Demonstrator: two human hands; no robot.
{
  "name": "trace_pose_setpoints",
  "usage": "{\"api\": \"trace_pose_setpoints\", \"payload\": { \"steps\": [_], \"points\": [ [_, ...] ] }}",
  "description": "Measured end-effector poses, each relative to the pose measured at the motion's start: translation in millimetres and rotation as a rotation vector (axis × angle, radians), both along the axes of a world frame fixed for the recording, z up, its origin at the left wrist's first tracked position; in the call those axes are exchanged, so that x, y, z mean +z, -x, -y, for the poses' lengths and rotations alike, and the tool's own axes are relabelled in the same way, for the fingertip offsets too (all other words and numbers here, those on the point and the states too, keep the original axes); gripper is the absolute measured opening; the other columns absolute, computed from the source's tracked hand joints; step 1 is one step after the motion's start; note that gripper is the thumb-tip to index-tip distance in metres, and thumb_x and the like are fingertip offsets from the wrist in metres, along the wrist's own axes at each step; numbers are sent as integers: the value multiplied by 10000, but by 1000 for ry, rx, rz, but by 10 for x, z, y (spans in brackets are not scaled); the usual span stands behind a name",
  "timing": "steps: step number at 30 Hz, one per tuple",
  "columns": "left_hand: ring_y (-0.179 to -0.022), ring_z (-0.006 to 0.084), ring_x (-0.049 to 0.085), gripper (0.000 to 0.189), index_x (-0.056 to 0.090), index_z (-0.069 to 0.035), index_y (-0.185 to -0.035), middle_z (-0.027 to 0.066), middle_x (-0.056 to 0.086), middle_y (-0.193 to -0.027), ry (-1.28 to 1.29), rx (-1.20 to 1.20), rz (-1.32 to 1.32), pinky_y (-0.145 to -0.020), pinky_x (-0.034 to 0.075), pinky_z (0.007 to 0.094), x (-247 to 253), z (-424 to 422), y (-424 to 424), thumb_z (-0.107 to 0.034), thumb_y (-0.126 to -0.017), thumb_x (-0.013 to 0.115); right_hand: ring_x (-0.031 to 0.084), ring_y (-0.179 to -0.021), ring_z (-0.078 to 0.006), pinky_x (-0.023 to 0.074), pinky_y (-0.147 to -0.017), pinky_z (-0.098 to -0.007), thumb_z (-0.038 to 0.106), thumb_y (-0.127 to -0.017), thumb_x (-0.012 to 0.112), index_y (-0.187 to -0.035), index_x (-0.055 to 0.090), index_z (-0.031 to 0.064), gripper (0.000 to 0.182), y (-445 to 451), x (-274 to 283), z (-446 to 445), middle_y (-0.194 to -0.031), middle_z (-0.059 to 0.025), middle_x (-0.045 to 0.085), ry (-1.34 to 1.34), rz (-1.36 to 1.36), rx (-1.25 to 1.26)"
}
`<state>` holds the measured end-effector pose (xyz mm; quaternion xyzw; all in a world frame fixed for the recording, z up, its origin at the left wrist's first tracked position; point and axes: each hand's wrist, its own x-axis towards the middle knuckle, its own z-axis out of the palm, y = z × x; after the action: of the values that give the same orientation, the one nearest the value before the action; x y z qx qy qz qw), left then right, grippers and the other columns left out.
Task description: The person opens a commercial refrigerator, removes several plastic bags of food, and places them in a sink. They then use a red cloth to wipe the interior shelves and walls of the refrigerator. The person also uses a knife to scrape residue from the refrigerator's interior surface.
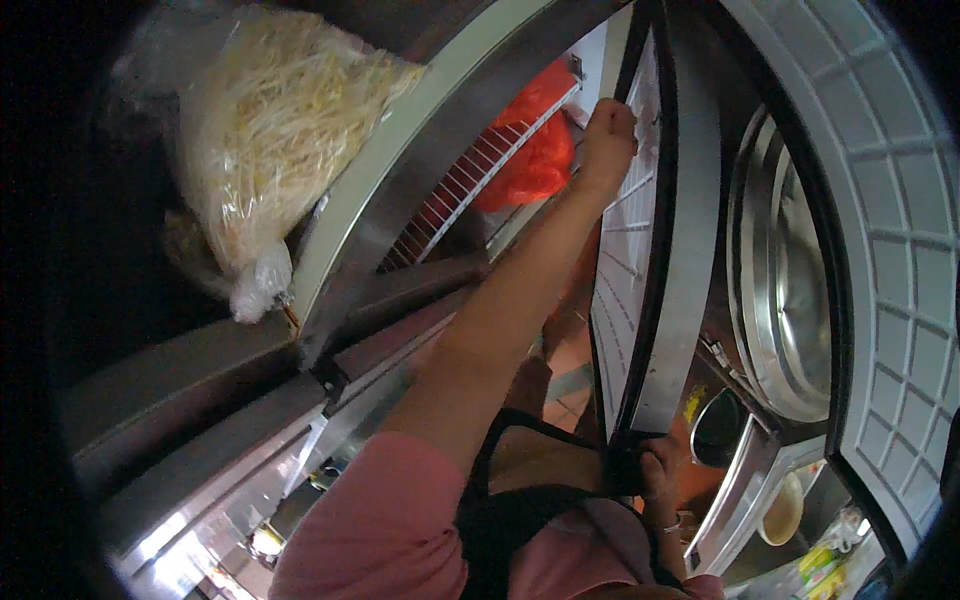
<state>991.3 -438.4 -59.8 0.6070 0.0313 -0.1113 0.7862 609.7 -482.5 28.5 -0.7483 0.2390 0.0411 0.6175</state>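
Observation:
My left hand (611,139) reaches up through an open refrigerator, beside the white inner face of its door (619,300). Its fingers are curled, and nothing shows in them. A red plastic bag (532,169) lies close to it, partly behind and on a white wire shelf (469,195). Lower down, my right hand (658,465) grips the near edge of the metal-faced door (679,300) by a dark corner; part of its fingers is hidden. A knotted clear bag of bean sprouts (285,127) rests on top of the cabinet at upper left.
Large round metal lids or pans (787,285) stand to the right, beside a white-gridded panel (900,247). A dark pot (716,427), a pale bowl (781,510) and plastic packets (825,562) are below them. The door swings between my arms. Red floor tiles (570,397) show beneath.

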Motion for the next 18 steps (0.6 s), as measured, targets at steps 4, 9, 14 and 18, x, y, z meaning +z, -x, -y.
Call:
{"api": "trace_pose_setpoints", "payload": {
  "steps": [4, 9, 14, 18],
  "points": [
    [-550, 113, 489, 28, 463, -81, -864, 46, 520, -736, 184, 6, -126, -461, 390, 212, -225, -276, 121, -104, -857, 479, 474, -766, -221, 367, -735, -327, 264, -739, 491, -793, 545, 22, 254, 152, -152, 89, -794, -89, 508, 84, 47, 31],
    [-533, 95, 442, 121, 493, -84, -973, 42, 507, -733, 330, -77, -176, -449, 342, 201, -140, -302, 252, -154, -876, 472, 499, -705, -214, 386, -632, -323, 420, -740, 488, -711, 553, 1, 425, 32, -104, 238, -715, -88, 528, -152, -14, 80],
    [-552, 85, 404, 198, 502, -61, -984, -1, 494, -706, 63, -144, 63, -474, 343, 228, 131, -60, 189, -230, -882, 479, 516, -686, -200, 410, -614, -325, 407, -740, 542, -706, 564, -7, 415, 162, -179, 186, -700, -73, 549, -135, -11, -120],
    [-661, 301, 578, 155, 495, -43, -911, 147, 589, -744, -221, -6, 306, -612, 434, 388, 98, 12, 157, -188, -858, 490, 514, -749, -187, 417, -681, -315, 320, -743, 569, -766, 568, -10, 331, 146, -99, 120, -785, -68, 554, -286, -69, -218]
  ]
}}
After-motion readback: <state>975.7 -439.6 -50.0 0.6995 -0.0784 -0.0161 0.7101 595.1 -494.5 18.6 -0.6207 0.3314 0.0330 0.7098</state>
